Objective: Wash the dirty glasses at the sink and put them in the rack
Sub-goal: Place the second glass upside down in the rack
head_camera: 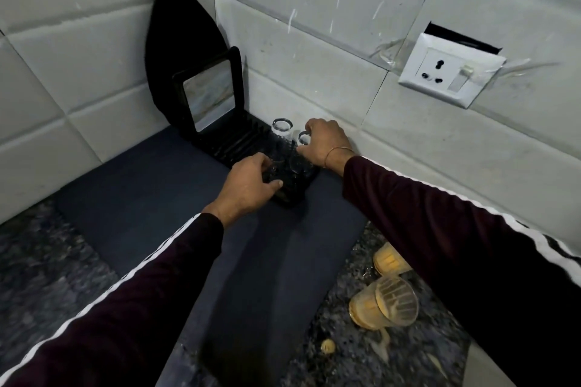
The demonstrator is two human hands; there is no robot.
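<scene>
I see three clear glasses on the black rack [239, 148] at twelve o'clock: my right hand [325, 143] curls its fingers over one glass [301, 151], my left hand [248, 187] grips another [273, 174], a third [282, 129] stands upturned behind. Two dirty glasses [385, 302] sit on the counter at four o'clock.

Both arms reach forward, left hand [248, 187] and right hand [323, 143] palm-down with fingers [309, 127] curled.
</scene>
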